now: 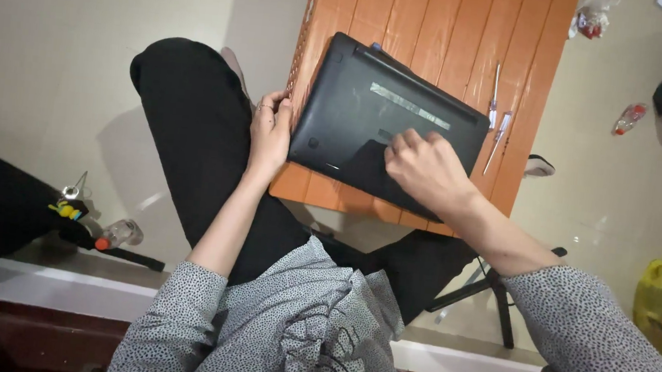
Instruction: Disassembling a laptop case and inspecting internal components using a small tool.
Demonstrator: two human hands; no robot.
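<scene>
right hand [422,164] covering laptop [371,109] underside, fingers curled, grip unclear
</scene>
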